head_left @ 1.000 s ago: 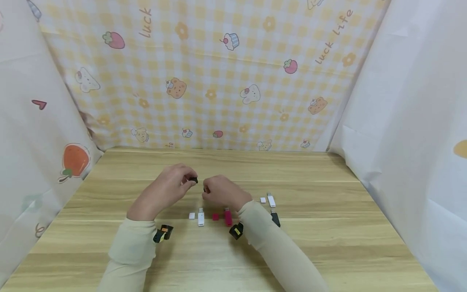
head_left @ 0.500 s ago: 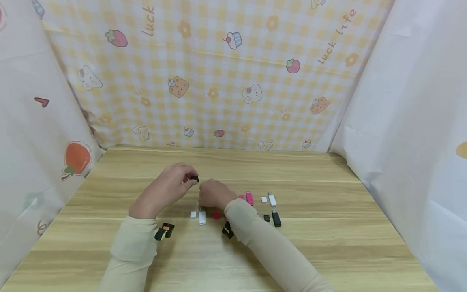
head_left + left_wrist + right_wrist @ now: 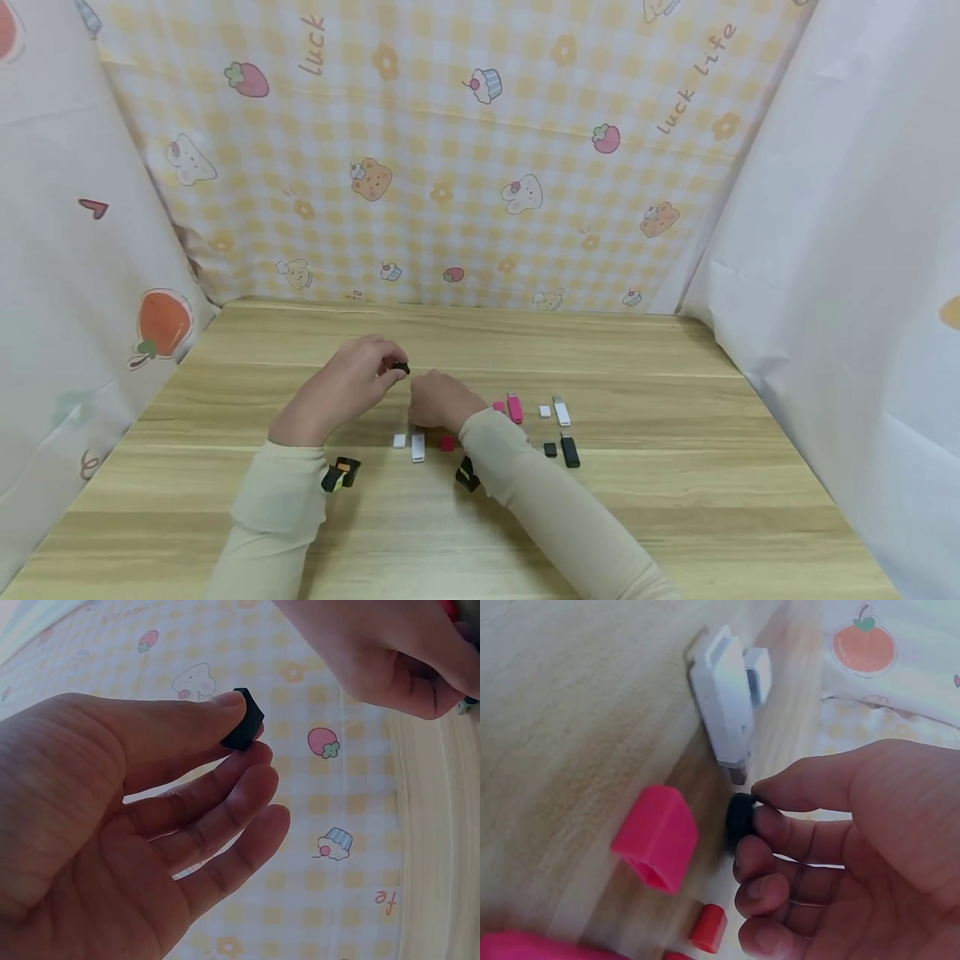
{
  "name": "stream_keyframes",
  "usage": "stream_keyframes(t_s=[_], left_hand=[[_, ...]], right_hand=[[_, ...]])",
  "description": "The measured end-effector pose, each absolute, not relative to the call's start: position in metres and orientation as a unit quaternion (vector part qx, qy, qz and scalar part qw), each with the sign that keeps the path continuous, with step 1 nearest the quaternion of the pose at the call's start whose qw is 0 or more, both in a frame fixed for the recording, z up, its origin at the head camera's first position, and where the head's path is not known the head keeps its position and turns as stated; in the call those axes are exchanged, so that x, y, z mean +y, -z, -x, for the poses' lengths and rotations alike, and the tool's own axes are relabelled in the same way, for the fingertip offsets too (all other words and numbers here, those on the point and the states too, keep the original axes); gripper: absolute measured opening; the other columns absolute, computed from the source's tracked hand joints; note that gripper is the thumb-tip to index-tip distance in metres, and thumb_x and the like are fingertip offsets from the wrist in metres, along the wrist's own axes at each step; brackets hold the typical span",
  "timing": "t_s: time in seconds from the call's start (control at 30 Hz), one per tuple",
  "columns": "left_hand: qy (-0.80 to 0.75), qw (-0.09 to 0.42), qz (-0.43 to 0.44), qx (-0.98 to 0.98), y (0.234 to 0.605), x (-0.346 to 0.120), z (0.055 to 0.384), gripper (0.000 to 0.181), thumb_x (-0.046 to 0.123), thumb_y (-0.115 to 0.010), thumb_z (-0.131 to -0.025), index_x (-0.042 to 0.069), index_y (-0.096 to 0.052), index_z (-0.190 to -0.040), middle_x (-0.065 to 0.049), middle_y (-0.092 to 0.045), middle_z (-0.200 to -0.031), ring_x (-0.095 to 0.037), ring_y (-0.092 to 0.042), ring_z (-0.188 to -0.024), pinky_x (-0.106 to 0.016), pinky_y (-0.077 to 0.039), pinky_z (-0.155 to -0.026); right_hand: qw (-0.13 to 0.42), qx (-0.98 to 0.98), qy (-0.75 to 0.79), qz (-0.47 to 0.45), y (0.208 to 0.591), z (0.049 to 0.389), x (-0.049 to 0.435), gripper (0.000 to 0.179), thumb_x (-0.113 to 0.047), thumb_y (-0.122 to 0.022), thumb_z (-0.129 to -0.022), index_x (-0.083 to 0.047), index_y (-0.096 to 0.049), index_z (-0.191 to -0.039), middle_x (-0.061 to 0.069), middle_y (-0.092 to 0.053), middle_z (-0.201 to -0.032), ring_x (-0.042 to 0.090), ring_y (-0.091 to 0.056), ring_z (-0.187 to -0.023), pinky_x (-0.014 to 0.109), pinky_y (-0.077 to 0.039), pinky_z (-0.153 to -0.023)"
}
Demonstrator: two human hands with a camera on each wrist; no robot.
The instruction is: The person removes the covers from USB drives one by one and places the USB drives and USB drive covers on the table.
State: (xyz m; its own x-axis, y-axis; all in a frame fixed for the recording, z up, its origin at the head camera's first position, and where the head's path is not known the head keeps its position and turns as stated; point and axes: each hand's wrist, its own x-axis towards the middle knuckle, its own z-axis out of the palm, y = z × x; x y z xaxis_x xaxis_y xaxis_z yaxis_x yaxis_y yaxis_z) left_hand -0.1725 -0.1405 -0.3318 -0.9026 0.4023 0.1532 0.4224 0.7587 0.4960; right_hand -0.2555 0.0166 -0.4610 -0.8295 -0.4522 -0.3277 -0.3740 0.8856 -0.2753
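Observation:
Thumb and index finger of my left hand pinch a small black cap over the back of the table; the other fingers are spread loosely. My right hand reaches low to the tabletop beside it. Between its thumb and fingertips it pinches a small black piece, mostly hidden by the fingers, so I cannot tell its kind. Close by lie a white USB stick, its metal plug pointing towards that piece, and a white cap. A red cap lies on the nearer side.
To the right stand a pink USB stick with a pink cap, another white stick with a white cap, and a black stick with a black cap. A patterned cloth hangs behind the wooden table.
My right hand has moved slightly left and down to the tabletop, uncovering the pink stick and black cap on the right. My left hand stays nearly still with the black cap.

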Motion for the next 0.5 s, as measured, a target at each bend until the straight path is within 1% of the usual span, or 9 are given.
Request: stream_keyframes(t_s=[0.07, 0.13, 0.2, 0.23, 0.3, 0.4, 0.5], left_hand=[[0.269, 0.021, 0.218, -0.938, 0.333, -0.141, 0.173, 0.013, 0.004, -0.072, -0.102, 0.000, -0.078, -0.112, -0.012, -0.073, -0.109, -0.025, -0.067, -0.094, -0.041, -0.060, -0.082], [0.270, 0.022, 0.214, -0.938, 0.335, -0.140, 0.173, 0.013, 0.005, -0.071, -0.103, 0.000, -0.078, -0.112, -0.013, -0.072, -0.111, -0.026, -0.066, -0.097, -0.042, -0.060, -0.083], [0.271, 0.024, 0.210, -0.939, 0.337, -0.140, 0.174, 0.014, 0.006, -0.071, -0.103, 0.001, -0.078, -0.113, -0.013, -0.071, -0.113, -0.028, -0.066, -0.099, -0.044, -0.059, -0.085], [0.271, 0.024, 0.207, -0.940, 0.338, -0.140, 0.175, 0.014, 0.006, -0.071, -0.103, 0.001, -0.078, -0.114, -0.014, -0.071, -0.114, -0.028, -0.065, -0.100, -0.044, -0.059, -0.086], [0.271, 0.025, 0.206, -0.940, 0.340, -0.140, 0.176, 0.014, 0.006, -0.071, -0.103, 0.001, -0.078, -0.114, -0.013, -0.070, -0.113, -0.028, -0.064, -0.100, -0.044, -0.058, -0.086], [0.268, 0.022, 0.206, -0.941, 0.344, -0.140, 0.179, 0.014, 0.005, -0.071, -0.103, 0.000, -0.078, -0.113, -0.013, -0.069, -0.111, -0.027, -0.063, -0.098, -0.043, -0.058, -0.085], [0.267, 0.008, 0.201, -0.942, 0.348, -0.139, 0.181, 0.014, 0.004, -0.071, -0.102, 0.000, -0.077, -0.113, -0.013, -0.069, -0.110, -0.026, -0.063, -0.099, -0.042, -0.059, -0.086]], right_hand=[[0.197, 0.950, 0.099, 0.221, 0.441, 0.244, 0.019, 0.025, -0.014, -0.063, -0.099, -0.013, -0.058, -0.075, -0.001, -0.045, -0.067, 0.013, -0.043, -0.056, 0.028, -0.039, -0.053], [0.189, 0.948, 0.111, 0.229, 0.428, 0.237, 0.024, 0.025, -0.015, -0.062, -0.100, -0.014, -0.057, -0.076, -0.003, -0.043, -0.066, 0.012, -0.040, -0.055, 0.027, -0.037, -0.052], [0.183, 0.947, 0.127, 0.230, 0.406, 0.228, 0.030, 0.028, -0.016, -0.061, -0.104, -0.012, -0.057, -0.077, -0.003, -0.041, -0.065, 0.011, -0.038, -0.055, 0.026, -0.035, -0.053], [0.184, 0.946, 0.140, 0.228, 0.393, 0.223, 0.033, 0.030, -0.014, -0.061, -0.105, -0.011, -0.056, -0.076, -0.002, -0.041, -0.064, 0.010, -0.037, -0.053, 0.024, -0.035, -0.052], [0.172, 0.945, 0.165, 0.223, 0.384, 0.223, 0.040, 0.031, -0.015, -0.060, -0.107, -0.011, -0.055, -0.077, -0.003, -0.043, -0.063, 0.010, -0.037, -0.051, 0.023, -0.034, -0.052], [0.150, 0.946, 0.192, 0.215, 0.376, 0.222, 0.051, 0.029, -0.017, -0.060, -0.108, -0.012, -0.059, -0.080, -0.003, -0.051, -0.066, 0.010, -0.044, -0.053, 0.023, -0.037, -0.054], [0.136, 0.943, 0.219, 0.212, 0.370, 0.220, 0.063, 0.027, -0.018, -0.061, -0.109, -0.011, -0.062, -0.083, -0.002, -0.056, -0.069, 0.010, -0.048, -0.056, 0.025, -0.041, -0.056]])
